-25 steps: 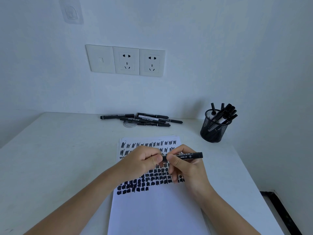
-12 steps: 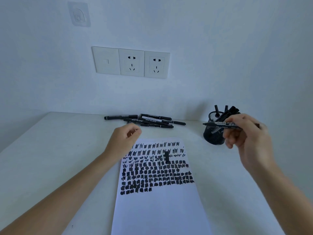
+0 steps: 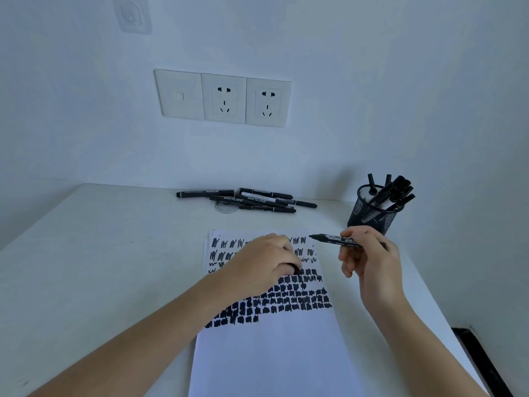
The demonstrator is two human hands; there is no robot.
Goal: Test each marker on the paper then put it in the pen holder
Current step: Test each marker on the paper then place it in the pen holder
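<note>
Marker (image 3: 335, 241), black with its tip bare and pointing left, is held level in the air over the far right corner of the paper (image 3: 272, 353), just in front of the holder (image 3: 372, 216). The right hand (image 3: 369, 262) pinches its barrel between thumb and fingertips, with the other fingers curled below. The left hand (image 3: 263, 262) rests palm down on the far half of the paper, fingers curled onto the sheet. Something dark sits at its fingertips, but whether it is gripped or only ink on the page cannot be told. The paper lies on a white table (image 3: 100, 253), its far half filled with rows of black scribbles and blocks, its near half blank. The holder, a black mesh cup, stands far right and holds several black markers. A loose pile of markers (image 3: 249, 199) lies at the far edge by the wall. On the wall above are three white socket plates (image 3: 223, 97) and a clear hook (image 3: 131, 15).
</note>
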